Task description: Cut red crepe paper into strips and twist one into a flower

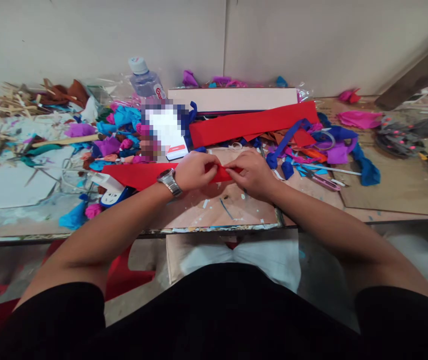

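A long strip of red crepe paper (pixel 135 175) lies across the table in front of me. My left hand (pixel 196 172), with a metal watch on its wrist, is closed on the strip near its right part. At the strip's right end my right hand (pixel 253 175) pinches the edge between thumb and fingers. Both hands are close together, their fingertips almost meeting on the red paper. Just behind them lies a wider folded band of red crepe paper (pixel 253 122), which neither hand touches.
A partly blurred phone (pixel 176 148) and a plastic bottle (pixel 148 82) stand behind my left hand. Coloured scraps (pixel 109 145) crowd the left. A pink-handled cutter (pixel 324 180) and a cardboard sheet (pixel 390 190) lie right. A white power socket (pixel 109 192) is near the front left.
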A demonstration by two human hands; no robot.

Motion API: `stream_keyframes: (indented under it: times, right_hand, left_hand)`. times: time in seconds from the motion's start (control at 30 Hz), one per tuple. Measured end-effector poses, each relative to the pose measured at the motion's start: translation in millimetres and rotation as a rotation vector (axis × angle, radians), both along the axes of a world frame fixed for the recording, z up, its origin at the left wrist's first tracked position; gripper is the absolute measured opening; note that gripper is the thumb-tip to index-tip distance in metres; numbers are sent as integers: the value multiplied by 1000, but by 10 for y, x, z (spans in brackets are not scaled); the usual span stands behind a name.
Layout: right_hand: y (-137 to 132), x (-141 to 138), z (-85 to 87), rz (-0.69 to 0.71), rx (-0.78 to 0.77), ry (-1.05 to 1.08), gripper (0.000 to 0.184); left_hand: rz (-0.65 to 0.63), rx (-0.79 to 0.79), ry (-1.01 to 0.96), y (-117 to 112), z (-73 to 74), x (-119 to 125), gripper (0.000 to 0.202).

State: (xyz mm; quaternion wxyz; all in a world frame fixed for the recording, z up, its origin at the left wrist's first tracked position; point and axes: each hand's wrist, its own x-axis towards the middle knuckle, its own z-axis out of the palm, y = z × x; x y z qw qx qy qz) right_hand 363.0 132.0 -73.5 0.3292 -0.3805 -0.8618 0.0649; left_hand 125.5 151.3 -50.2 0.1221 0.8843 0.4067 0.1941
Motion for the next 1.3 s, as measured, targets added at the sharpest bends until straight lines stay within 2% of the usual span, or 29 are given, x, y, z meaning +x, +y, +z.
stream_keyframes:
  times: [0.17,0.33,0.53,0.73,0.97,1.3]
  right_hand:
    - [3,6,8,-20,-25,2,17]
    - [3,19,-2,-43,-29,7,17]
    - [1,11,-15,-9,-44,-29,19]
    - [-4,-1,-2,15,-19,-34,21]
    - [-10,3,5,9,-29,-40,20]
    - [-20,5,25,-14,-54,-22,19]
  left_hand:
    - [99,77,23,26,-50,-4,34]
    - [155,82,32,35,-31,-9,33]
    - [-8,4,80,-33,-3,19,34]
    - [-102,-25,34,-55,-22,31,36]
    - [-133,101,42,-27,-73,22,34]
    - [-79,119,18,-39,-81,17,32]
